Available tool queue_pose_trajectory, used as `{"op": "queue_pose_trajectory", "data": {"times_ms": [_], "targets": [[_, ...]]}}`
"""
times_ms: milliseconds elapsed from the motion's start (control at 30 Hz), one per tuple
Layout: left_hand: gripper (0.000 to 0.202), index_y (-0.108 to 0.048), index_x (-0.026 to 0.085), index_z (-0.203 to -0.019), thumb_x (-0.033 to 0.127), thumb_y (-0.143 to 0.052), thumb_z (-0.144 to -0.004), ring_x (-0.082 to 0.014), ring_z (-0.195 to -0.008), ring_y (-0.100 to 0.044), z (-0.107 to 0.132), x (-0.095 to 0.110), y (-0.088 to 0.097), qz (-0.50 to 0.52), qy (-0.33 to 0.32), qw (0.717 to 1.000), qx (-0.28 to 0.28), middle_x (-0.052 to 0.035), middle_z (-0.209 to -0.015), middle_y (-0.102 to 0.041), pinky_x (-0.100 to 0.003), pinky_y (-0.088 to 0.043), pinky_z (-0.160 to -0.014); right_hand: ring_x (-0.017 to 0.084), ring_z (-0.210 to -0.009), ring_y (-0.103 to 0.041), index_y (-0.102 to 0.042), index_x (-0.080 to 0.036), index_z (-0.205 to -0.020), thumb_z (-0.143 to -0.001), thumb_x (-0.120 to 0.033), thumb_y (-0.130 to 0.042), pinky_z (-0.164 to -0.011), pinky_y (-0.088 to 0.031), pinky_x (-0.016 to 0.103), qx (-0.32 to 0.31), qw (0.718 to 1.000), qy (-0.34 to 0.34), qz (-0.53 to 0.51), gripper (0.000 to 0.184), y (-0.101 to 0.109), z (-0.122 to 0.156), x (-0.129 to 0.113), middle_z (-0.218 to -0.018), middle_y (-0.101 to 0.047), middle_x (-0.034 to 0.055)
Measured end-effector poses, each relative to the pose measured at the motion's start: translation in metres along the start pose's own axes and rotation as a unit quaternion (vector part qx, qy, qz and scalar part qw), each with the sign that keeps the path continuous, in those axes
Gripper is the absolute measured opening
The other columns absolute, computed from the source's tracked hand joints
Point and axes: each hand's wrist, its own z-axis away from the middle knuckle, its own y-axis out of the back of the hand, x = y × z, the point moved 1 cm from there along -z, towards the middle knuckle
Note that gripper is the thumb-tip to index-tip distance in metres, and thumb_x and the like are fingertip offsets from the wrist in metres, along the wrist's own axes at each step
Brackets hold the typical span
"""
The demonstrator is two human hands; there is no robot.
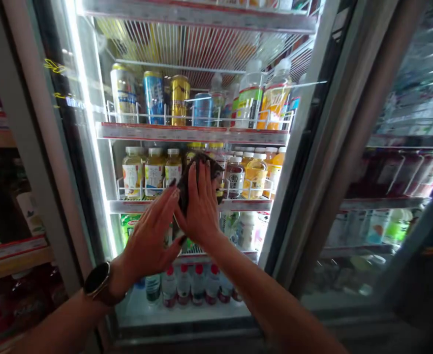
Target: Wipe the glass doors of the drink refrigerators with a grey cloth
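A dark cloth [187, 189] is spread against the glass door of a lit drinks cooler. My right hand [201, 211] presses on it with fingers straight and close together, holding it to the glass. To the left, my left hand [148, 236] is open, its fingers stretched out and its thumb apart. Its fingertips come close to the cloth's left edge and my right hand; whether they touch the glass I cannot tell. A dark round watch [97, 281] is on the left wrist. Behind the cloth, part of the bottle row is hidden.
Inside stand cans [153, 98], juice bottles [255, 176] and red-capped bottles [199, 284] on shelves with price rails [194, 132]. A metal door frame [323, 162] runs up the right side. Shelves of drinks [20, 246] flank it left; another glass door [389, 172] is at right.
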Motion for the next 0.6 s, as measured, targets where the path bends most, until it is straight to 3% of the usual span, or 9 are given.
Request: {"op": "queue_pose_trajectory", "data": {"times_ms": [100,167,233,333,400,467,533,600], "targets": [[0.067,-0.006,0.022,-0.170,0.042,-0.029,-0.110,-0.0284,-0.161,-0.028,-0.039,-0.006,-0.001,0.055,0.086,0.993,0.065,-0.0119,-0.175,-0.023,-0.051,-0.037,-0.129,0.036,-0.166,0.000,0.022,-0.008,-0.164,-0.102,-0.036,-0.047,-0.129,-0.025,0.066,0.024,0.999,-0.042,0.011,0.097,-0.016,-0.031,-0.019,-0.178,-0.006,0.0204],[0.064,-0.009,0.023,-0.170,0.042,-0.023,-0.110,-0.0262,-0.160,-0.032,-0.042,-0.011,-0.012,0.073,0.097,0.990,0.078,-0.0115,-0.173,-0.029,-0.050,-0.039,-0.128,0.033,-0.166,-0.001,0.025,-0.008,-0.163,-0.103,-0.027,-0.041,-0.130,-0.027,0.063,0.021,0.998,-0.056,0.025,0.091,-0.033,-0.025,-0.025,-0.178,-0.009,0.0190],[0.066,-0.012,0.020,-0.169,0.044,-0.025,-0.109,-0.0274,-0.159,-0.033,-0.021,-0.014,-0.029,0.064,0.081,0.992,0.066,-0.0143,-0.172,-0.031,-0.050,-0.041,-0.127,0.030,-0.166,-0.008,0.027,-0.012,-0.163,-0.104,-0.019,-0.034,-0.130,-0.031,0.061,0.020,0.998,-0.061,0.022,0.085,-0.051,0.001,-0.026,-0.177,-0.016,0.0169],[0.078,-0.009,0.009,-0.169,0.049,-0.033,-0.106,-0.0338,-0.161,-0.027,0.047,-0.009,-0.060,0.027,0.056,0.997,0.034,-0.0218,-0.173,-0.024,-0.054,-0.039,-0.126,0.028,-0.164,-0.021,0.025,-0.017,-0.164,-0.103,-0.014,-0.033,-0.126,-0.039,0.060,0.003,0.999,-0.028,-0.026,0.084,-0.072,0.067,-0.023,-0.175,-0.025,0.0158],[0.083,-0.007,0.005,-0.168,0.051,-0.035,-0.105,-0.0355,-0.163,-0.021,0.095,-0.001,-0.078,0.011,0.052,0.998,0.020,-0.0241,-0.173,-0.019,-0.056,-0.036,-0.127,0.031,-0.162,-0.025,0.019,-0.017,-0.166,-0.101,-0.015,-0.038,-0.124,-0.042,0.060,-0.031,0.997,0.015,-0.074,0.086,-0.078,0.111,-0.023,-0.174,-0.026,0.0167],[0.085,-0.007,0.005,-0.168,0.057,-0.031,-0.105,-0.0362,-0.164,-0.015,0.125,0.009,-0.088,0.021,0.070,0.997,0.015,-0.0236,-0.174,-0.014,-0.058,-0.029,-0.130,0.033,-0.162,-0.026,0.015,-0.016,-0.167,-0.099,-0.017,-0.044,-0.122,-0.044,0.061,-0.065,0.990,0.046,-0.113,0.091,-0.074,0.140,-0.023,-0.174,-0.025,0.0182],[0.089,-0.007,0.007,-0.168,0.066,-0.024,-0.104,-0.0369,-0.164,-0.010,0.127,0.016,-0.088,0.049,0.108,0.993,0.020,-0.0223,-0.175,-0.012,-0.060,-0.021,-0.132,0.034,-0.162,-0.023,0.017,-0.015,-0.167,-0.097,-0.019,-0.049,-0.123,-0.042,0.062,-0.095,0.984,0.062,-0.134,0.097,-0.061,0.141,-0.024,-0.174,-0.022,0.0195],[0.089,-0.004,0.011,-0.169,0.069,-0.018,-0.104,-0.0366,-0.165,-0.006,0.100,0.017,-0.077,0.068,0.135,0.988,0.031,-0.0204,-0.176,-0.009,-0.062,-0.013,-0.133,0.035,-0.164,-0.016,0.019,-0.015,-0.166,-0.094,-0.020,-0.055,-0.126,-0.036,0.064,-0.121,0.977,0.078,-0.156,0.104,-0.041,0.115,-0.023,-0.176,-0.017,0.0192]]}}
